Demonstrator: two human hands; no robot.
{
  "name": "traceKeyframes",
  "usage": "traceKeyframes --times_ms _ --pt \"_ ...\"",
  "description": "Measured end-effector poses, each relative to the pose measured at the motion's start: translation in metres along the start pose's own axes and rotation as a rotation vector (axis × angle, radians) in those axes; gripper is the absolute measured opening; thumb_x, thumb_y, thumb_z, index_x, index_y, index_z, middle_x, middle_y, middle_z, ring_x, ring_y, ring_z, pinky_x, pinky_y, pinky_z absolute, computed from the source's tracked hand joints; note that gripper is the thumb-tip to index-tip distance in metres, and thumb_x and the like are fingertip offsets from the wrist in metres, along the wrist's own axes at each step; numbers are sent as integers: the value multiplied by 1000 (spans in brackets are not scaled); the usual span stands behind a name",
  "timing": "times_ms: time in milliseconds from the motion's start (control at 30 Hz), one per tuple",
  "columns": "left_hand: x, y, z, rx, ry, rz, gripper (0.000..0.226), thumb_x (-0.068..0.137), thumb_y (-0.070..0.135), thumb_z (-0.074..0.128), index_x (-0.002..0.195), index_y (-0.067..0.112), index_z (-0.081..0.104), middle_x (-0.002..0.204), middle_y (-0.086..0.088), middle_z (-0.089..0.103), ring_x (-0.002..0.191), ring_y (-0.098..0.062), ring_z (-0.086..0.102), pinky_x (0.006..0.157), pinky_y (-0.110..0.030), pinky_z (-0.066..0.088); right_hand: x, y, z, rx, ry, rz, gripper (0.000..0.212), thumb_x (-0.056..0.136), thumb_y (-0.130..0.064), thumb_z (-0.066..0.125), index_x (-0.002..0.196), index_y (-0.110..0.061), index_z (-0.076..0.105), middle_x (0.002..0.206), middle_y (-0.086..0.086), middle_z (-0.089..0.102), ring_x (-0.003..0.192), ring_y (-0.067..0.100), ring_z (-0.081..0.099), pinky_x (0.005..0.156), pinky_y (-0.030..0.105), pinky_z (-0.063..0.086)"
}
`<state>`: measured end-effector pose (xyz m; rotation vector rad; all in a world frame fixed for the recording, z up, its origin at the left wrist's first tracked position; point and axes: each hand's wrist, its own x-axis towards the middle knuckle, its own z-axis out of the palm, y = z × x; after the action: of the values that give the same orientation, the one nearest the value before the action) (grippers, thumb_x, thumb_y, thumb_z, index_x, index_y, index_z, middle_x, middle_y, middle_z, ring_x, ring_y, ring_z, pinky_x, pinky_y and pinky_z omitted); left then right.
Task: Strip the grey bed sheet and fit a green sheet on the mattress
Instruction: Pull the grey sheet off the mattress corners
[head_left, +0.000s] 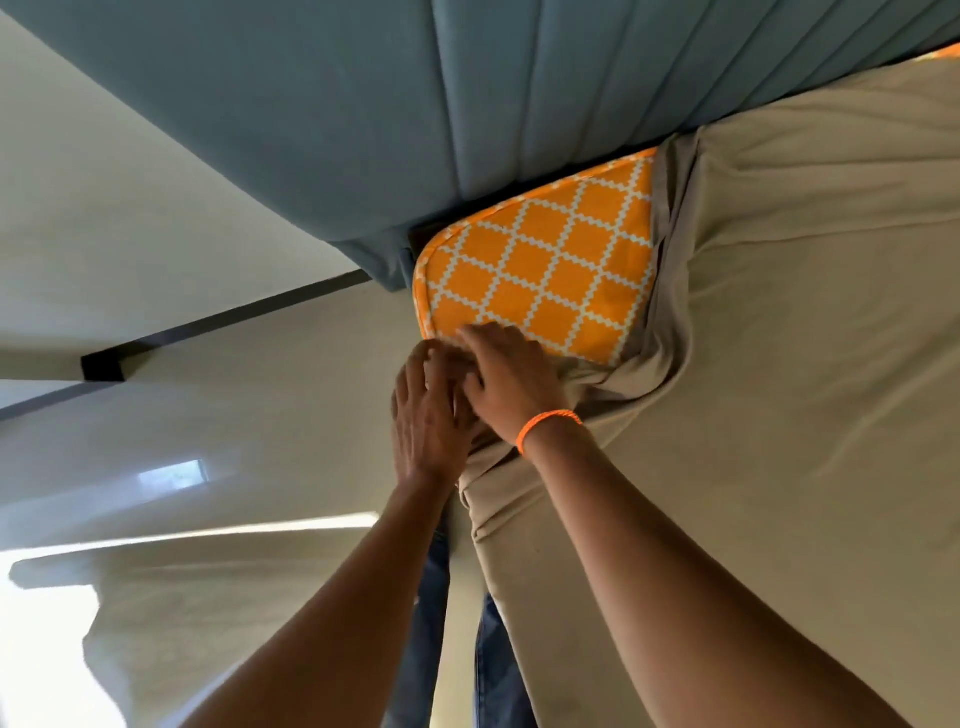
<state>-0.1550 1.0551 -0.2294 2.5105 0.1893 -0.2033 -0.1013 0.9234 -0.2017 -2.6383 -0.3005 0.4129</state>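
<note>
The grey-beige sheet (779, 364) covers most of the mattress and is peeled back from the near-left corner. There the orange mattress (545, 270) with its white lattice pattern lies bare. Both hands meet at that corner's edge. My left hand (428, 421) is at the mattress side with its fingers curled round the bunched sheet edge. My right hand (511, 387), with an orange wristband, lies over the corner and grips the gathered sheet beneath it. No green sheet is in view.
A padded blue-grey headboard (415, 104) stands right behind the exposed corner. Pale floor (234, 415) with a dark skirting strip (218, 322) lies to the left of the bed. My legs in blue jeans (436, 623) stand against the bed's side.
</note>
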Motion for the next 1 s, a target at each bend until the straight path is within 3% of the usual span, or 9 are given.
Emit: traceKeyframes --times_ms 100,200,333,400,467,533,700,867,1000 --pt "-18 -15 3 -6 -47 -10 44 104 33 60 143 21 46 154 -3 40 135 -29 44 108 -50 47 -9 -17 23 -271 -22 -85 29 98 -23 50 127 -21 53 121 5 60 112 29 55 95 45 46" --pt "-14 -8 2 -17 25 26 26 105 31 58 126 17 52 142 -2 47 130 -26 45 103 -47 50 -16 -8 26 -233 4 -108 26 99 -18 44 120 -22 57 114 2 65 110 26 59 94 42 48" --pt "13 17 -8 -113 112 105 18 100 32 54 106 14 57 105 -3 59 100 -26 53 106 -45 46 -7 2 1 -100 50 -46 30 101 -19 55 130 -29 52 96 1 73 86 27 72 67 36 53" --pt "28 33 -13 -185 118 113 21 101 35 52 96 15 56 87 2 59 85 -22 56 105 -33 42 -1 5 -17 -159 83 -24 26 102 -19 50 125 -30 50 89 2 74 82 30 73 63 35 48" --pt "40 45 -16 -245 162 51 25 106 38 54 90 19 54 72 10 54 69 -14 53 79 -32 49 2 11 -38 -238 120 12 29 100 -16 47 126 -29 50 86 5 73 79 33 73 60 36 46" --pt "45 50 -16 -270 146 -80 33 107 49 53 87 23 53 63 8 51 60 -7 51 55 -30 37 7 27 -63 -233 246 143 35 95 -13 52 127 -26 54 82 9 71 73 36 72 55 36 43" --pt "35 69 -7 -200 44 -181 35 108 53 46 100 24 64 90 -12 72 85 -39 67 63 -34 37 -5 79 -104 -185 384 472 43 91 -8 53 131 -24 56 94 18 72 89 44 68 64 43 43" --pt "43 108 -4 -266 -141 -38 45 95 68 56 114 29 71 105 -1 78 100 -26 71 77 -37 52 -32 112 -113 -129 533 650 31 102 -15 44 126 -21 62 95 22 70 91 46 65 67 45 40" --pt "38 133 5 -459 -121 -121 38 105 49 54 103 16 72 95 -3 76 93 -23 71 72 -33 47 -49 127 -115 -90 574 661 27 103 -17 45 122 -20 62 94 19 70 87 45 65 64 41 32"
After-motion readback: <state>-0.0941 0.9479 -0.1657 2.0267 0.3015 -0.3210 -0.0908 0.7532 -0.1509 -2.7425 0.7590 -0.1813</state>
